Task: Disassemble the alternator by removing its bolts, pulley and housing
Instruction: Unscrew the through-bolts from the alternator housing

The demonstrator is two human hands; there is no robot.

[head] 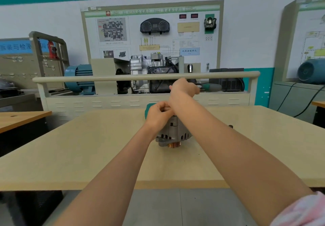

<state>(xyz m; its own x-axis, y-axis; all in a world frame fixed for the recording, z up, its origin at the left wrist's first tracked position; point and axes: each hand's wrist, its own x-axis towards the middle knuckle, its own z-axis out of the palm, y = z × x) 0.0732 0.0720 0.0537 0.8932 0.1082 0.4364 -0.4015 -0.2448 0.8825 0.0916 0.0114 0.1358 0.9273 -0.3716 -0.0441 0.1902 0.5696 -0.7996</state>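
Note:
The grey alternator (173, 134) stands on the beige table (88, 146) with its copper-coloured pulley (173, 145) facing me at the bottom. My left hand (159, 114) rests on the alternator's top with its fingers curled round the upper edge; what lies under the fingertips is hidden. My right hand (183, 87) is raised above and behind the alternator. It grips a tool with a green-grey handle (212, 87) that sticks out to the right. My right forearm crosses over the alternator's right side.
A teal object (149, 109) shows partly behind my left hand. A small dark metal part (230, 126) lies on the table to the right. A cream rail (123, 78) and a gearbox training stand (154, 71) rise behind the table's far edge.

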